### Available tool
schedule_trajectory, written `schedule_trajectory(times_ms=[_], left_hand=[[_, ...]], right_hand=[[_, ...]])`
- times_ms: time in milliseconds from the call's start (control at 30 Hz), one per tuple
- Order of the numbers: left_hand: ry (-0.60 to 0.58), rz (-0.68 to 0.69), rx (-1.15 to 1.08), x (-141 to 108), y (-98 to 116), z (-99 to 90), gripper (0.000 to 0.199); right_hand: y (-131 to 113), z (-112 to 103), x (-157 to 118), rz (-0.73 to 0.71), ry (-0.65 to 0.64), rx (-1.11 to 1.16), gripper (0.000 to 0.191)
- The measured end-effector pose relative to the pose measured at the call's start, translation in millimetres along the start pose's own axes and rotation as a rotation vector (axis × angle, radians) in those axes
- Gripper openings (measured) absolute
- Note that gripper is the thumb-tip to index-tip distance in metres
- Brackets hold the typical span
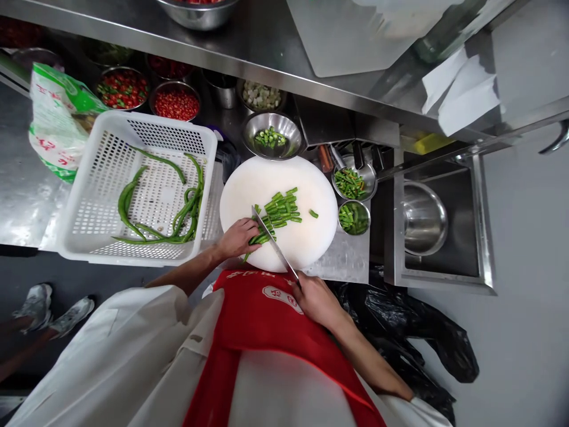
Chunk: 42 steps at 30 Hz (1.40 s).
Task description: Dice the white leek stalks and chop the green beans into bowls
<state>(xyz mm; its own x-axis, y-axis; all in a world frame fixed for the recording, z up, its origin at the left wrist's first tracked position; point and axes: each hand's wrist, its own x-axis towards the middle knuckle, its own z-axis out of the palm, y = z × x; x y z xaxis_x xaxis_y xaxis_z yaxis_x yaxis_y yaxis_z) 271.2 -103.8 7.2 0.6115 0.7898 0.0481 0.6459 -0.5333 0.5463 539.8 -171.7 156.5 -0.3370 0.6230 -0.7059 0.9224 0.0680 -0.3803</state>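
A white top [284, 385] and red apron [249, 320] — then the right hand [317, 299], grip closed round a knife [280, 252]; the left hand [240, 238] curls firmly over green beans [280, 209] on a white board [240, 184] — beyond, a steel bowl [292, 133].

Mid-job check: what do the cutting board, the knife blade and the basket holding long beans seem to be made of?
Cutting board: likely plastic, matte white, no wood grain showing.
Knife blade: probably steel, going by its grey metallic look.
Basket: probably moulded plastic, white with a slight sheen, judging by its smooth rim and regular perforations.
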Motion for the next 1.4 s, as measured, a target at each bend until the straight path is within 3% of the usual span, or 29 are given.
schedule_trajectory(times_ms=[200, 333, 467, 567, 700, 867, 1033, 1267, 1400], left_hand=[[-0.011, 0.025, 0.014, 2.7, -6.5, 0.3, 0.025], [0.011, 0.043, -0.067, -0.6, -4.3, -5.4, 0.025], [0.199, -0.137, -0.21, -5.0, -7.4, -15.5, 0.021], [0.308, -0.315, -0.167, -1.5, -15.5, -21.4, 0.018], [0.179, -0.364, -0.035, 12.3, -19.3, -23.9, 0.012], [-0.037, -0.547, 0.107, 34.5, -2.4, -30.2, 0.012], [-0.183, -0.536, 0.267, 56.6, 4.2, -41.7, 0.022], [-0.119, -0.585, 0.293, 84.2, -30.6, -57.6, 0.031], [0.089, -0.618, 0.07, 124.0, -54.5, -86.8, 0.02]], right_hand=[[-9.6, 10.2, 44.4, -0.002, 0.046, -0.06, 0.029], [-2.0, 9.5, 65.3, -0.039, 0.114, 0.012, 0.028], [20.6, 7.6, 62.8, -0.068, 0.167, 0.218, 0.026], [35.0, 12.7, 55.0, -0.029, 0.174, 0.322, 0.026], [43.2, 22.4, 49.2, -0.032, 0.187, 0.38, 0.025], [46.2, 29.6, 52.6, -0.132, 0.245, 0.425, 0.024], [47.7, 32.8, 54.6, -0.158, 0.27, 0.426, 0.026], [43.9, 33.9, 52.0, -0.132, 0.266, 0.421, 0.025], [43.1, 32.1, 51.9, -0.156, 0.266, 0.442, 0.026]])
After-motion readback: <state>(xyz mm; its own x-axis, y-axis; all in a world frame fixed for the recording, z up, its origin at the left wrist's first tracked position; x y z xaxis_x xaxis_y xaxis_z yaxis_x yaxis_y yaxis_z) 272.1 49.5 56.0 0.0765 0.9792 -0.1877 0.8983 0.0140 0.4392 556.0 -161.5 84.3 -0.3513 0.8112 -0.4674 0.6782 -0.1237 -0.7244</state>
